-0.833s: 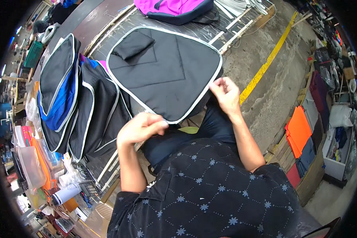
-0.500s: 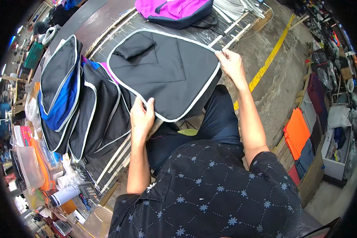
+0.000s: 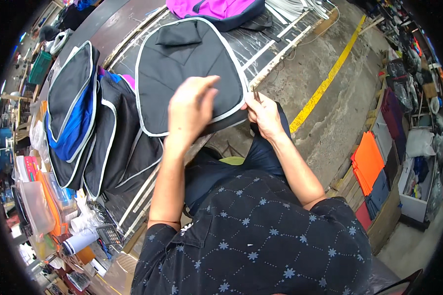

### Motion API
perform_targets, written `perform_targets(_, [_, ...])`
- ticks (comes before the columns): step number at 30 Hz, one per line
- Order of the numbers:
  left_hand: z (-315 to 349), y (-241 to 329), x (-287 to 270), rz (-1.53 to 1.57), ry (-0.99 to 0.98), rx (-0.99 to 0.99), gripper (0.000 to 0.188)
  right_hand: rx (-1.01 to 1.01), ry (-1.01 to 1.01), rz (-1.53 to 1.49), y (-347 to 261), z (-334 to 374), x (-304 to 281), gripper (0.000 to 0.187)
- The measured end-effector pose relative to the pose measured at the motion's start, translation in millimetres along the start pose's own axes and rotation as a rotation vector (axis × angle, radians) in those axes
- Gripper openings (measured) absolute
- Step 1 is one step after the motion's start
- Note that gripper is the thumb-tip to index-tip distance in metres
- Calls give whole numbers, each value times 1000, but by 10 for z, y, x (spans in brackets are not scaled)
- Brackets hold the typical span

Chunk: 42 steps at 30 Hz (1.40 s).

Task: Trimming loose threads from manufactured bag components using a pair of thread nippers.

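Observation:
A black fabric bag panel (image 3: 192, 78) with white piped edging and a folded black flap at its far end lies before me on the dark table. At the panel's right edge my right hand (image 3: 265, 114) is closed round a small, thin-pointed metal tool (image 3: 255, 93), whose tips stand up beside the white piping. My left hand (image 3: 189, 110) is over the near part of the panel, slightly blurred, with thumb and forefinger apart and nothing visible in it. Whether the right fingers also pinch the piping is hard to see.
Black and blue bag pieces with white piping (image 3: 71, 105) are heaped on the left. A magenta and dark bag (image 3: 221, 10) lies beyond the panel, near white strips (image 3: 293, 9). A calculator (image 3: 108, 234) and a white bottle (image 3: 81, 241) are at lower left. Orange sheets (image 3: 366, 164) stand at right.
The panel has turned and shifted away from me. My left hand has let go of its near edge and risen over it. My right hand has moved nearer and left, now showing the pointed tool.

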<state>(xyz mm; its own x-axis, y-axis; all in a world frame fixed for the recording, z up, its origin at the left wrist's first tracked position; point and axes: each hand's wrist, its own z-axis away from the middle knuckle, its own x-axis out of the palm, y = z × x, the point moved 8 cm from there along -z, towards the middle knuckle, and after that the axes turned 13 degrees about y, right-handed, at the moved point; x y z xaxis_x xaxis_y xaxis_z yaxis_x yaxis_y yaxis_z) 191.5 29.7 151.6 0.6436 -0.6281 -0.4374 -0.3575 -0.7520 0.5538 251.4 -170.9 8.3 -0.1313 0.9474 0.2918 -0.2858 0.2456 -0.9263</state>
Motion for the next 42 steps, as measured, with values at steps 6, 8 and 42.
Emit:
perform_targets(6, [210,155,437,7,-121,-113,22,-170,-20,213,-307,135,81,25])
perform_targets(8, [220,162,469,-24,-158,-115,14,-190,-17,262,-293,128,43,25])
perform_targets(42, [809,692,-86,1505,-1120,-220,60,-137,60,342,142,7,-235,19])
